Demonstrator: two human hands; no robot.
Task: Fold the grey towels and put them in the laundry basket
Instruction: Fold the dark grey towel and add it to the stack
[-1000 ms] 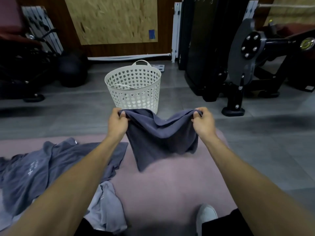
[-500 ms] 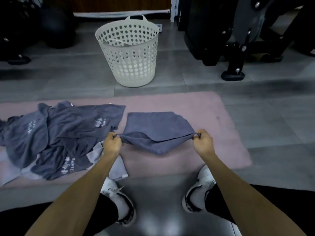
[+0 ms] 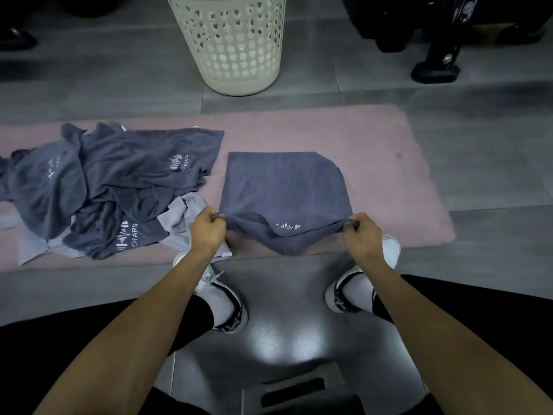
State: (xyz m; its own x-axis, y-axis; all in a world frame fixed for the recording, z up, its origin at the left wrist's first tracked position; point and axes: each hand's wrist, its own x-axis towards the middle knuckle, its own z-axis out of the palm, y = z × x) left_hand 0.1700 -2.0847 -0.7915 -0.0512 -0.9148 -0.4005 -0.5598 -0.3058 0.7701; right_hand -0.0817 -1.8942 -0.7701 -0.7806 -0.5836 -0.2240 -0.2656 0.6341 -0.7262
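A grey towel (image 3: 284,187) lies partly flat on the pink mat (image 3: 374,139), its near edge lifted and sagging between my hands. My left hand (image 3: 208,229) pinches its near left corner. My right hand (image 3: 360,232) pinches its near right corner. A small white logo shows on the sagging edge. A heap of several crumpled grey towels (image 3: 107,187) with white lettering lies to the left on the mat. The white perforated laundry basket (image 3: 236,43) stands on the floor beyond the mat, its rim out of frame.
Black gym machine feet (image 3: 434,67) stand at the far right on the grey floor. My white shoes (image 3: 227,307) rest on a shiny dark surface in front of the mat. A lighter grey cloth (image 3: 182,217) peeks from under the heap.
The towel has come down from the air onto the mat, its far part spread flat. My hands have drawn its near edge toward me, and my view has tilted downward.
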